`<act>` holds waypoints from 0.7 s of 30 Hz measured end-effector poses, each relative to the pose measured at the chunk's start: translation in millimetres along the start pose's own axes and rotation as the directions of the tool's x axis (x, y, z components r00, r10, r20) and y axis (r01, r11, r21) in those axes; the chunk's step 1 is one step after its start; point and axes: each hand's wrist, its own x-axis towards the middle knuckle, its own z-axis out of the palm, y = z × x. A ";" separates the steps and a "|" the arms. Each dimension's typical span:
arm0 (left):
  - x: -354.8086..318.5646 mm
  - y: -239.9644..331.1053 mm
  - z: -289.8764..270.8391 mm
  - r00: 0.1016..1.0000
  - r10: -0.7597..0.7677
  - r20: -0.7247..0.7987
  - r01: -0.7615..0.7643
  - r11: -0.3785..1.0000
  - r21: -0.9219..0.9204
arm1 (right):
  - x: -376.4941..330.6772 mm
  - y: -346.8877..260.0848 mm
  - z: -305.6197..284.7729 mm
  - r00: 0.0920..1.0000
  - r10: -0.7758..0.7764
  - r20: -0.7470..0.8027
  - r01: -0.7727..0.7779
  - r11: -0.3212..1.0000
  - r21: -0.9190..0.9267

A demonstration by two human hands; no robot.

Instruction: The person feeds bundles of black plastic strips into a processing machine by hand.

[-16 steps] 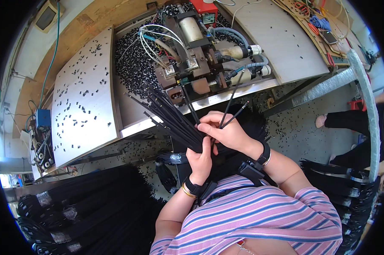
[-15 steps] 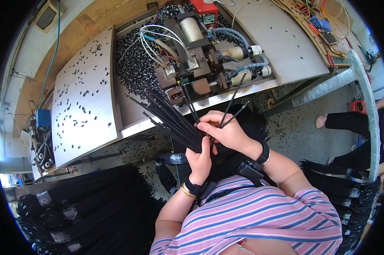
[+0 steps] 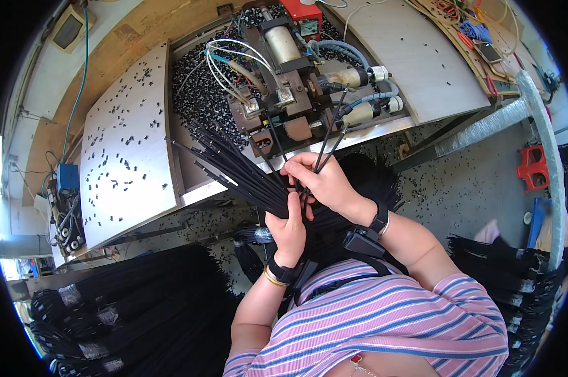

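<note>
My left hand (image 3: 288,232) is closed around the lower part of a bundle of thin black tubes (image 3: 233,168), which fans out up and to the left. Some of their far tips look pale or shiny. My right hand (image 3: 326,183) pinches at the bundle's right side. A few single black tubes (image 3: 329,135) stick up between its fingers, apart from the main bundle. Another tube (image 3: 275,139) rises between the two hands, in front of the machine (image 3: 296,100). The lower ends of the tubes are hidden by my hands.
Small black scraps cover the machine bed (image 3: 193,94) and dot the left metal panel (image 3: 124,144). Large tied bundles of black tubes (image 3: 146,308) lie at left, more (image 3: 510,276) at right. A foil-wrapped post (image 3: 544,144) and red stool (image 3: 532,168) stand at right.
Both hands and the bundle have shifted slightly left, the right hand also upward. At the right, a person's dark-clothed legs have left their place, and the red stool shows more fully.
</note>
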 end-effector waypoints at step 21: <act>-17.9 -17.9 4.7 0.975 -0.006 -0.223 0.040 0.988 0.149 | -29.7 42.3 -7.3 0.882 -0.447 -0.149 0.438 0.895 -0.087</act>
